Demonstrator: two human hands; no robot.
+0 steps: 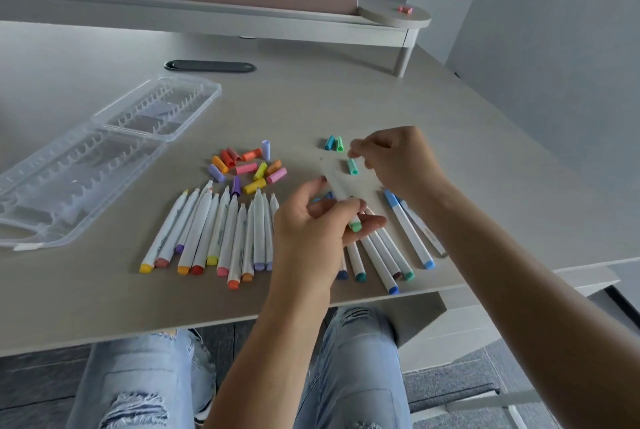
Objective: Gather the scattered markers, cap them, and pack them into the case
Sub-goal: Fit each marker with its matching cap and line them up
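Markers (221, 234) fanned on desk (346, 99), barrel printing unreadable, left hand (311, 231) fingers gripping one, right hand (398, 161) fingers curled, grasp unclear

Soft, even daylight; pale glare on the far left desk (69, 47). Faint shadows. Wide-angle bending at edges; marker (341, 193) in hand motion-blurred.

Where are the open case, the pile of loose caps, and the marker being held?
case (104, 151): head view, on the clear plastic hinge area between its two halves.
caps (246, 168): head view, on a pink cap mid-pile.
marker (354, 224): head view, on its green end below the left hand's fingers.
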